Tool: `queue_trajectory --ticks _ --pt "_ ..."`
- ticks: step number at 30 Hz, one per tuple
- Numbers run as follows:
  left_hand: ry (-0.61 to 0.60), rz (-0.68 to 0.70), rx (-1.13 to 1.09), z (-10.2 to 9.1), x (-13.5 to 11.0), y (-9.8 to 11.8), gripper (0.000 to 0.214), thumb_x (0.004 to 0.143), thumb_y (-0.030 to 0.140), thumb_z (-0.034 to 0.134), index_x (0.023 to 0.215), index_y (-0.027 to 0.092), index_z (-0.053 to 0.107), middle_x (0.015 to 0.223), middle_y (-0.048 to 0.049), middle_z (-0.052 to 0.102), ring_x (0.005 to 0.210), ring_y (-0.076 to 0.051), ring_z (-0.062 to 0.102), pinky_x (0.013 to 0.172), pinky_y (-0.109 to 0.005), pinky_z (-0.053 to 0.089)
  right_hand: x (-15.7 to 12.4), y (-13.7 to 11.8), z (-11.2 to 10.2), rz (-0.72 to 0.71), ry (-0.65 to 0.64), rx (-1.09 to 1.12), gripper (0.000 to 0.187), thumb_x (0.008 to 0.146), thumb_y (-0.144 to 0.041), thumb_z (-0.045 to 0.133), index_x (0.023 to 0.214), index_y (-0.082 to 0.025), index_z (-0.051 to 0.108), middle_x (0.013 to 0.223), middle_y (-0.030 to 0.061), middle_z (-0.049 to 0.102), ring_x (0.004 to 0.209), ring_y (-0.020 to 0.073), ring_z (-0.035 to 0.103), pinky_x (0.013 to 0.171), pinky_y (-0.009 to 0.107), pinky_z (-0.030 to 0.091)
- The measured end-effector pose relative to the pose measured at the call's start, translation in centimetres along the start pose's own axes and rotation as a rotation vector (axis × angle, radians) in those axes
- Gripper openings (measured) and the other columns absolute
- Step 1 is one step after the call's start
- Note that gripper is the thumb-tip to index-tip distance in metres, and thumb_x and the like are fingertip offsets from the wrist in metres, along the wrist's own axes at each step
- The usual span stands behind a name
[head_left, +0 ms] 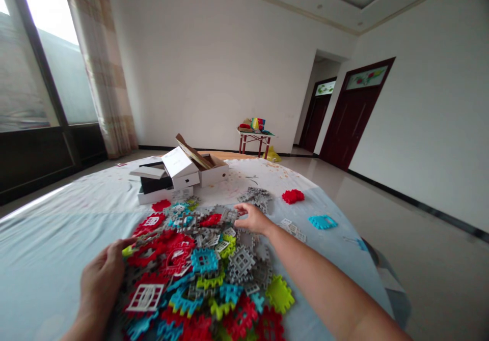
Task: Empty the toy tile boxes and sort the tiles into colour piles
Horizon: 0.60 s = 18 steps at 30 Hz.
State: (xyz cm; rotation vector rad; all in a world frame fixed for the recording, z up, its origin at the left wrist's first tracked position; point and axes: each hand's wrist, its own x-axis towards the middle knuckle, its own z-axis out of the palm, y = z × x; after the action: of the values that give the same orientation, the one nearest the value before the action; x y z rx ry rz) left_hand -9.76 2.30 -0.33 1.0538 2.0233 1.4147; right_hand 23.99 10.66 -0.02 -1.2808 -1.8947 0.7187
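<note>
A heap of flat interlocking plastic building pieces (204, 260) in red, blue, grey and yellow-green spreads over the table in front of me. At its left edge my left hand (102, 276) is closed, with a yellow-green building piece (129, 251) at its fingertips. My right hand (252, 219) reaches to the far right side of the heap, its thumb and fingers curled about a grey building piece (229, 215). Small white window-frame pieces (145, 298) lie among the coloured ones. Part of the left fingers is hidden from view.
Beyond the heap stand open white boxes (181, 167). To the right lie a grey stack (255, 198), a red stack (293, 196), a blue stack (323, 222) and white frames (293, 230). A pale cloth (57, 244) covers the round table. Farther back is a small table (255, 134).
</note>
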Motion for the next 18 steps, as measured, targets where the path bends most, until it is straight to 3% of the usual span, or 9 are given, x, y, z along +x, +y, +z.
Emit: queue_trajectory --ticks 6,8,10,14,18 --pt "0.003 -0.018 0.001 0.0 0.0 0.1 0.041 0.071 0.039 0.043 0.097 0.018 0.066 0.048 0.0035 0.056 0.052 -0.017 0.053 0.044 -0.022 0.039 2.3 0.3 -4.0 0.098 0.462 -0.232 0.050 0.064 -0.019 0.061 0.113 -0.014 0.054 0.114 0.0118 0.053 0.104 0.0214 0.051 0.093 0.036 0.038" --pt "0.018 -0.007 0.018 0.0 -0.1 0.2 0.040 0.071 0.038 0.043 0.096 0.018 0.067 0.049 0.0030 0.057 0.052 -0.017 0.053 0.044 -0.022 0.039 2.4 0.5 -4.7 0.130 0.524 -0.273 0.048 0.066 -0.019 0.059 0.113 -0.014 0.054 0.117 0.0132 0.052 0.110 0.0234 0.047 0.096 0.038 0.035" --pt "0.019 -0.001 0.035 -0.1 -0.2 0.4 0.039 0.072 0.037 0.042 0.095 0.018 0.067 0.045 0.0034 0.054 0.054 -0.018 0.054 0.045 -0.022 0.039 1.9 0.7 -4.7 0.116 0.475 -0.262 0.043 0.068 -0.018 0.057 0.111 -0.013 0.056 0.115 0.0136 0.054 0.108 0.0232 0.049 0.095 0.038 0.037" --pt "0.007 0.003 0.060 -0.1 -0.3 0.6 0.039 0.072 0.036 0.042 0.097 0.019 0.066 0.036 0.0049 0.044 0.056 -0.018 0.055 0.046 -0.021 0.040 -0.5 0.5 -3.5 0.035 0.257 -0.196 0.031 0.069 -0.020 0.058 0.099 -0.014 0.063 0.098 0.0086 0.064 0.087 0.0174 0.059 0.083 0.030 0.045" --pt "0.076 0.085 0.100 0.2 0.1 0.1 0.042 0.073 0.040 0.039 0.092 0.017 0.068 0.042 0.0041 0.053 0.052 -0.018 0.057 0.042 -0.021 0.041 -3.4 -0.3 -2.7 -0.020 0.052 -0.194 0.031 0.071 -0.029 0.059 0.098 -0.014 0.064 0.094 0.0083 0.065 0.082 0.0168 0.060 0.076 0.028 0.047"
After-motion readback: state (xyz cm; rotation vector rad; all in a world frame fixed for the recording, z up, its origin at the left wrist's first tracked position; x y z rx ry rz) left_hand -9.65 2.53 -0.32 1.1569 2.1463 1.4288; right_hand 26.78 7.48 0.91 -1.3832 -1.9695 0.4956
